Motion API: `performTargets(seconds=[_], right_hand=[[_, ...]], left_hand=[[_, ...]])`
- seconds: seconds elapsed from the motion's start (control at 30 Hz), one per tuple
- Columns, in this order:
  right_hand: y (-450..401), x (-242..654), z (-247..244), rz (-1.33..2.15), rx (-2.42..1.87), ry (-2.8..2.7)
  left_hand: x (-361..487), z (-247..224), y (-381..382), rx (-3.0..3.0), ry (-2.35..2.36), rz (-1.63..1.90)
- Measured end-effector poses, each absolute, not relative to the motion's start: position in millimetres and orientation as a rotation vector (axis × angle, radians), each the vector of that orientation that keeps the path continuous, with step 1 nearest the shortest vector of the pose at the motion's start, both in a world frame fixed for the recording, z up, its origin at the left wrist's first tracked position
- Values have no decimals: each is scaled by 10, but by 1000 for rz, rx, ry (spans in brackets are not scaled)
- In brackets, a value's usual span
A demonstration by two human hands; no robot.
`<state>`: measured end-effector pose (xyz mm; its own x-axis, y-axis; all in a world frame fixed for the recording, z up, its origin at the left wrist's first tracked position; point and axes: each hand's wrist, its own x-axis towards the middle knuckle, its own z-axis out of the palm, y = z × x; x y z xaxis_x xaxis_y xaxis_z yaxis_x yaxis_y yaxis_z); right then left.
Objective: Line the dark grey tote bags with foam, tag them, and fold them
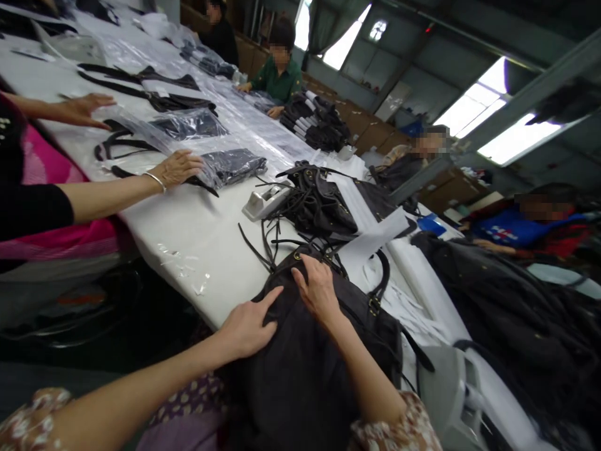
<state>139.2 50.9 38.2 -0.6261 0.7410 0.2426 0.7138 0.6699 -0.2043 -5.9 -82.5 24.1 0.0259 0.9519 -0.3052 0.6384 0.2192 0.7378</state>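
A black bag with metal eyelets, thin cords and a curved handle lies in front of me, partly over the table edge. My left hand touches its left side, with index finger and thumb stretched apart; the other fingers are mostly hidden. Over the upper part of the bag lies my right hand, thumb and fingers spread, fingertips close to a brass eyelet. Neither hand visibly grips the fabric. A white paper strip lies just beyond the bag.
More black bags lie beyond, beside a tape dispenser. At left, a co-worker's hands handle plastic-wrapped dark items on the white table. A grey device and piled black bags stand right. Other people sit farther back.
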Motion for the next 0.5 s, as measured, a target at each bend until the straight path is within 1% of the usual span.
performTargets(seconds=[0.07,0.13,0.2,0.27,0.33,0.4,0.5], right_hand=[[93,1793,619,156,-1298,-2573],[-415,2219,731,215,-1363,-2627],[-896,2624,670,281,-1390,-2713],[-1248,2988,488,358,-1532,-2767],[-1441,3278,298,407,-1739,-2691],[-1502,3449,206,484,-1848,-2544],[-1396,3488,354,757,-1808,-2198]], left_hand=[[-48,200,-861,1478,1681,569],[-44,139,-908,1454,1679,615],[-34,56,-941,1452,1672,633],[-17,-32,-961,1466,1672,654],[-9,-96,-985,1486,1684,674],[-35,-101,-1005,1513,1674,664],[-110,79,-941,1613,1623,513]])
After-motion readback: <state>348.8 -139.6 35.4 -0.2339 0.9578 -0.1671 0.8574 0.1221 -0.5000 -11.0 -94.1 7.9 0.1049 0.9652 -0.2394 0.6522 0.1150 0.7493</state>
